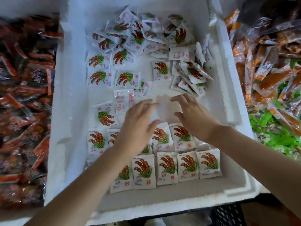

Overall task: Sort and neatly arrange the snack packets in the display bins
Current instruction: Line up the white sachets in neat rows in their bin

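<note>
Left hand (138,121) and right hand (193,115), fingers spread, above packets (167,167) in foam bin (68,111)

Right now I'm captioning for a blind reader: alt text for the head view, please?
A left hand and right hand reach, fingers open, over a white foam bin. Its white snack packets lie in neat rows near the person and a loose heap farther off; red packets and orange packets flank it.
</note>
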Demonstrator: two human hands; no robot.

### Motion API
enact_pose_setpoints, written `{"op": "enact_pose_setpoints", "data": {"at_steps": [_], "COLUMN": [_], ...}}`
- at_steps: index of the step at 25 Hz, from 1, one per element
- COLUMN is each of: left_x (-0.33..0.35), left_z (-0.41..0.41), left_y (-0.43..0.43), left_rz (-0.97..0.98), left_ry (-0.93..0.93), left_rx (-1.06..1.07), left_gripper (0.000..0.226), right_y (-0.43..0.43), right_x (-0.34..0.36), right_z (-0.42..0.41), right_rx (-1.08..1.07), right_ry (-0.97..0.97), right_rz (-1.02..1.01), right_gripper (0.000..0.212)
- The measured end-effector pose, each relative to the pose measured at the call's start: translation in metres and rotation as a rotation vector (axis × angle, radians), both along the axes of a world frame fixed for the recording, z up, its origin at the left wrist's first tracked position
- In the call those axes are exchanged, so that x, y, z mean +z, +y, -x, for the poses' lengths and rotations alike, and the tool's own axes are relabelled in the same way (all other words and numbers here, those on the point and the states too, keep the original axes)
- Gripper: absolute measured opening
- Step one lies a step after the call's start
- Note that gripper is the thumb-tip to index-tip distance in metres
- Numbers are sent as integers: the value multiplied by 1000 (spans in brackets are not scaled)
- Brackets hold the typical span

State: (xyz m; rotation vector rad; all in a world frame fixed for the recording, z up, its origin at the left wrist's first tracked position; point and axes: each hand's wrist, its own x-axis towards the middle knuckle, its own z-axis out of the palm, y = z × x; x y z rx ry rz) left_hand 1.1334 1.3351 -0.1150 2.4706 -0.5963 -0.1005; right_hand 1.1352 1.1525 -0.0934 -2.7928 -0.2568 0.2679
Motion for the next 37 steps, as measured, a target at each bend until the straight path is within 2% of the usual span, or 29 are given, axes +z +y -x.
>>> {"op": "enact_pose_setpoints", "data": {"at_steps": [3,8,10,12,16,21,23,25,27,30,31,34,35,37], "left_x": [-1,-6,-10,-10,-2,12,15,16,17,28,29,40,43,49], "left_z": [-33,-69,-71,-69,-57,-43,-36,-27,-19,-6,-2,7,8,9], "left_y": [48,63,62,62,68,69,68,63,59,58,59,74,81,97], "left_rz": [21,-280,-313,-217,40,307,455,628,771,934,928,819,800,787], "left_ry": [-11,126,104,122,194,209,292,421,530,686,667,462,398,308], "left_rx": [185,129,143,199,284,471,550,631,687,656,622,597,610,636], "left_gripper": [48,80,82,70,27,10,7,4,13,65,63,16,11,16], "right_y": [36,74,80,80,67,41,40,52,70,96,102,117,120,125], "right_x": [-6,-26,-29,-29,-26,-9,4,17,25,28,29,30,29,18], "right_z": [-36,-78,-83,-85,-77,-49,-35,-21,-9,0,2,1,-1,-11], "right_rx": [26,-34,-81,-149,-272,-453,-503,-493,-444,-365,-321,-205,-203,-201], "right_ry": [-32,-37,-55,-22,58,12,-10,53,169,268,262,197,166,119], "right_rz": [-111,-53,-21,-73,-316,-375,-503,-713,-854,-845,-789,-701,-715,-703], "right_gripper": [52,72,77,74,20,16,20,17,13,16,15,7,10,16]}}
